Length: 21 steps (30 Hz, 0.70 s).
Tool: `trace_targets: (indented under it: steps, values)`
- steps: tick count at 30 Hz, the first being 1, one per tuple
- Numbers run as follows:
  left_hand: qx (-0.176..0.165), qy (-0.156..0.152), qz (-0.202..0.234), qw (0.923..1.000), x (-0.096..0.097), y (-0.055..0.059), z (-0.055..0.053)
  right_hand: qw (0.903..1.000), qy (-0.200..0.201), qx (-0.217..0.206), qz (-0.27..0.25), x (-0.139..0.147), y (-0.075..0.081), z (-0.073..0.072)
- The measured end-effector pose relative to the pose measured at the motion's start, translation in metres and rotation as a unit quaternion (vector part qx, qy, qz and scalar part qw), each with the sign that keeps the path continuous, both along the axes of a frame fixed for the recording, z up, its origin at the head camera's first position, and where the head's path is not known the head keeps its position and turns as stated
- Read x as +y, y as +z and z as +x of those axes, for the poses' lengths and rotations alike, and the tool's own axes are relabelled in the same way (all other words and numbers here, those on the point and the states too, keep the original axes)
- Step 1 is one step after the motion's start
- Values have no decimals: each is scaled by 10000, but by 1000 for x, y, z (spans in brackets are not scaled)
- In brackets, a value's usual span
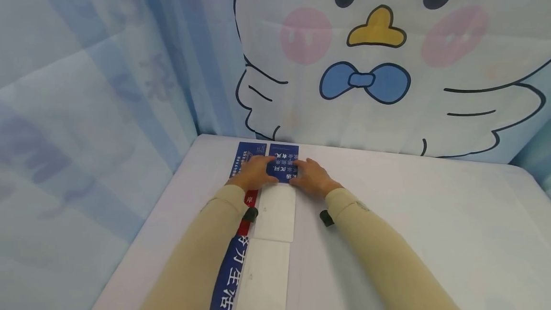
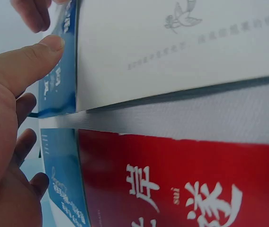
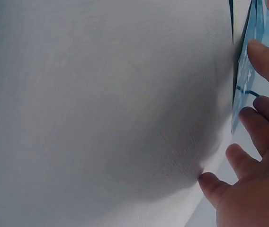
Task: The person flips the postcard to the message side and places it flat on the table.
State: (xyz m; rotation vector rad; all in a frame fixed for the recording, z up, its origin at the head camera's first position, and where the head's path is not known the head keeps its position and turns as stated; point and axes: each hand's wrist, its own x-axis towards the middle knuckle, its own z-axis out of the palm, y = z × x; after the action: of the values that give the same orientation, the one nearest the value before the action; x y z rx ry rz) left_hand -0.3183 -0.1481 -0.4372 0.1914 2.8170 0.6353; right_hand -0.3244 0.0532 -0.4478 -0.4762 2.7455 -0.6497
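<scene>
A blue card (image 1: pixel 283 169) with white characters lies flat at the far end of a column of cards. My left hand (image 1: pixel 256 172) is at its left edge, the straight thumb (image 2: pixel 42 52) resting on or just over the card in the left wrist view. On the opposite side, my right hand (image 1: pixel 315 177) has its thumb and fingertips at the card's right edge, fingers spread. Nearer to me, a white card (image 1: pixel 275 212) adjoins the blue one. Left of it are another blue card (image 1: pixel 254 149) and a red card (image 2: pixel 125 156), partly covered by my left hand and sleeve.
A second white card (image 1: pixel 264 271) and a blue card (image 1: pixel 228 276) with large white characters continue the columns toward me. All lie on a white table (image 1: pixel 409 214). A curtain (image 1: pixel 387 118) with a cartoon bird hangs behind the far edge.
</scene>
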Motion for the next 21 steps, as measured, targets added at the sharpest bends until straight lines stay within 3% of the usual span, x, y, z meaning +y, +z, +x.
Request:
trace_targets:
  steps: [6, 16, 21]
  values:
    - [-170, -66, -218, 9996, 0, -8, 1, 9997, 14, -11, 226, -4, -3, 0]
    - [-216, -115, -303, 9992, 2, -5, 1, 9982, 272, 53, 537, -2, -1, 0]
    - [-260, -121, -306, 9991, 2, -6, -2, 9977, 415, -118, 527, -2, 3, -4]
